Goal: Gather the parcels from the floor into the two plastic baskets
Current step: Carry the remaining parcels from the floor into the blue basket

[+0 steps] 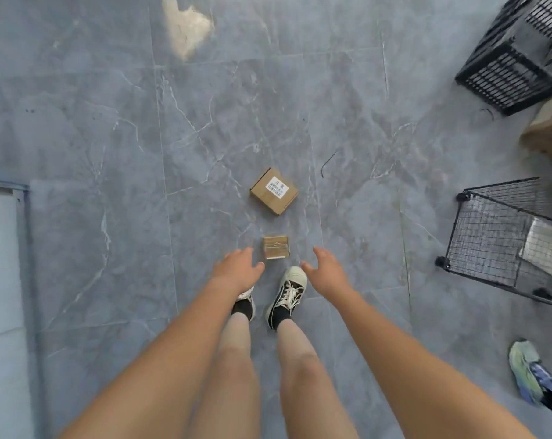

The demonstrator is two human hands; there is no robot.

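Reaching down with both arms, the person brings the left hand (236, 270) and the right hand (327, 272) toward the small taped brown cardboard parcel (276, 247) lying on the grey marbled tile floor (110, 137) just ahead of the black-and-white canvas shoes (287, 294). Neither hand touches it yet; the fingers of both are loosely spread and hold nothing. A larger flat brown cardboard parcel with a white printed label (274, 191) lies a little farther on. The step in hand looks like the pickup of the nearer parcel. Next, the hands would need to close in from either side, grip it, then carry it right toward the black slatted plastic basket (503, 74) at the upper right. A black wire-mesh cage (490, 236) stands nearer on that side.
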